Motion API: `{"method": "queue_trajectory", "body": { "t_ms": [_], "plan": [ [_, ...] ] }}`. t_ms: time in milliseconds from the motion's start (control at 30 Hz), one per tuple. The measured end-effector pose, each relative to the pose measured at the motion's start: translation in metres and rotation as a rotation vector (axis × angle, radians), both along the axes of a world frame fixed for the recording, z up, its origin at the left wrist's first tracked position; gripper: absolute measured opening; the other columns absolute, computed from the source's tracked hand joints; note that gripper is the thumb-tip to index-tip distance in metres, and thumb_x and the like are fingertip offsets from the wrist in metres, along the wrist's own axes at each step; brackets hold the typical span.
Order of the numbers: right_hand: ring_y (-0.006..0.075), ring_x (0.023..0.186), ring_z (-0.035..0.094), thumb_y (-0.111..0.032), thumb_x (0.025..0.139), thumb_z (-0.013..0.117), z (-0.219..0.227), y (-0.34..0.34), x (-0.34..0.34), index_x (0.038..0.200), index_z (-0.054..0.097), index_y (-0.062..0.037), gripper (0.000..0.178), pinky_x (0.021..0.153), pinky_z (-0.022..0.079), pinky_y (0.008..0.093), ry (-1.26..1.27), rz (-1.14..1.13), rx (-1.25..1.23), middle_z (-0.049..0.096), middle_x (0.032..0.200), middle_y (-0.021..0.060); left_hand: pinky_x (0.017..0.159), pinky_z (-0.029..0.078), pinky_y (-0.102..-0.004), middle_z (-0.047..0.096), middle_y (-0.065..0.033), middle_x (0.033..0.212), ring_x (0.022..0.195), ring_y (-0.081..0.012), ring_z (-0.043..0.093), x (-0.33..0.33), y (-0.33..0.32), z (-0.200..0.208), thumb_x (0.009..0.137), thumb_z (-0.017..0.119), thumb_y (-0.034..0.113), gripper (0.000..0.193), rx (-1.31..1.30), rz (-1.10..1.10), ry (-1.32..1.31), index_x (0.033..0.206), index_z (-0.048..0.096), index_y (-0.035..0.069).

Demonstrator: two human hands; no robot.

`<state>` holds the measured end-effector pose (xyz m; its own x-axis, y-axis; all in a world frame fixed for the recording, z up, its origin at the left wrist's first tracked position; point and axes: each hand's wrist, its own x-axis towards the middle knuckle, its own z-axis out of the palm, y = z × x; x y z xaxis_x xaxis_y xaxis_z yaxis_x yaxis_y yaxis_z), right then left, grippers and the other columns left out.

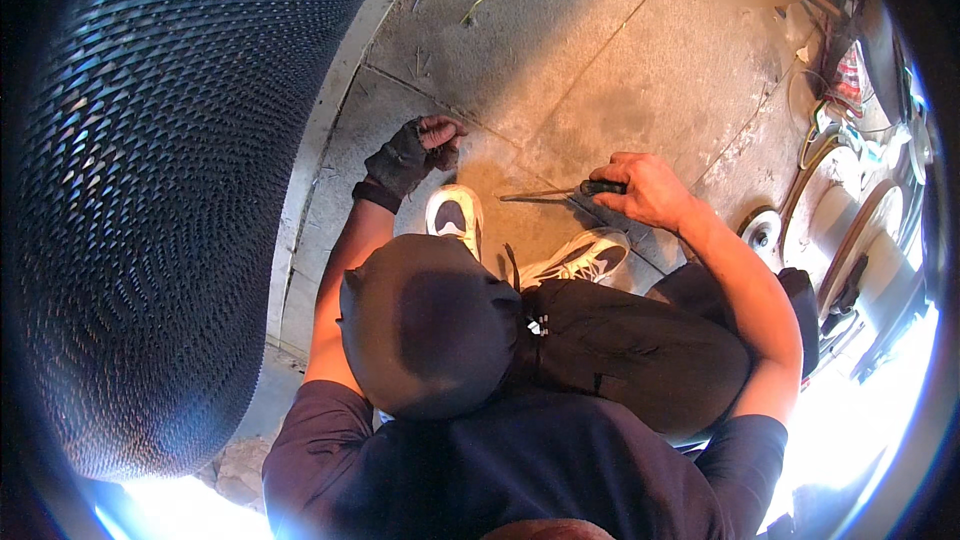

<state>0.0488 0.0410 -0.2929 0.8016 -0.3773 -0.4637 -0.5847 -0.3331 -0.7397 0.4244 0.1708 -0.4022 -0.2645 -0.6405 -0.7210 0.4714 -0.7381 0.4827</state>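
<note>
My left hand (420,148), in a dark fingerless glove with a black band at the wrist, is above the floor beyond my left shoe. Its fingers are curled together; whether anything small is pinched in them I cannot make out. To its right, my right hand (648,190) is bare and closed around the black handle of a slim tool (543,199). The tool's thin, dark, tapering shaft points left across the gap between my hands, its tip apart from my left hand. Whether it is a screwdriver or a blade is unclear.
A large dark mesh roll or panel (180,170) bulges along the left side, beside a pale ledge (335,105). Wheel-like discs (868,235) and a small white wheel (762,230) crowd the right. My light shoes (455,212) stand on concrete slabs (590,60), with sunlight glaring at lower right.
</note>
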Motion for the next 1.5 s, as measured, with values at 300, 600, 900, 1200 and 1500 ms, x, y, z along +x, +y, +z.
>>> {"method": "queue_trajectory", "body": {
  "t_ms": [300,600,900,1200,1500],
  "plan": [
    [0.0372,0.086,0.065,-0.025,0.079,0.078,0.009,-0.013,-0.003,0.106,0.073,-0.0048,0.035,0.076,0.052,0.0426,0.014,-0.104,0.070,0.066,0.090,0.0181,0.073,0.052,-0.0306,0.070,-0.0027,0.092,0.079,-0.0139,0.064,-0.006,-0.001,-0.010,0.099,0.063,0.022,0.019,-0.117,-0.090,-0.009,0.104,0.069,0.005],
    [0.0250,0.075,0.063,-0.019,0.078,0.081,0.047,-0.037,0.010,0.106,0.073,-0.0036,0.033,0.068,0.048,0.0350,-0.030,-0.239,0.200,0.066,0.084,0.0130,0.084,0.049,-0.0313,0.070,-0.0052,0.090,0.085,-0.0151,0.064,-0.036,-0.008,0.008,0.102,0.051,0.038,0.040,-0.147,-0.417,0.031,0.101,0.068,0.001],
    [0.0211,0.074,0.061,-0.017,0.079,0.079,0.042,-0.046,-0.002,0.107,0.073,-0.0033,0.032,0.068,0.047,0.0341,0.057,-0.315,0.218,0.067,0.086,0.0114,0.059,0.043,-0.0275,0.058,0.0006,0.070,0.061,-0.0110,0.053,-0.022,-0.003,0.013,0.097,0.056,0.032,0.030,-0.075,-0.465,0.007,0.084,0.062,0.006],
    [0.0279,0.084,0.068,-0.018,0.078,0.078,0.031,-0.045,-0.030,0.105,0.074,-0.0050,0.030,0.075,0.052,0.0371,0.258,-0.244,0.186,0.069,0.091,0.0166,0.056,0.041,-0.0239,0.061,0.0019,0.073,0.060,-0.0085,0.052,-0.014,-0.004,0.008,0.098,0.061,0.034,0.030,-0.070,-0.372,0.102,0.088,0.065,0.006],
    [0.0317,0.086,0.068,-0.019,0.078,0.078,0.026,-0.044,-0.031,0.105,0.074,-0.0056,0.031,0.076,0.053,0.0385,0.279,-0.139,0.107,0.069,0.093,0.0172,0.067,0.046,-0.0249,0.065,0.0009,0.081,0.070,-0.0096,0.057,-0.018,-0.002,0.004,0.098,0.061,0.026,0.028,-0.095,-0.346,0.057,0.108,0.070,0.002]
  ]
}}
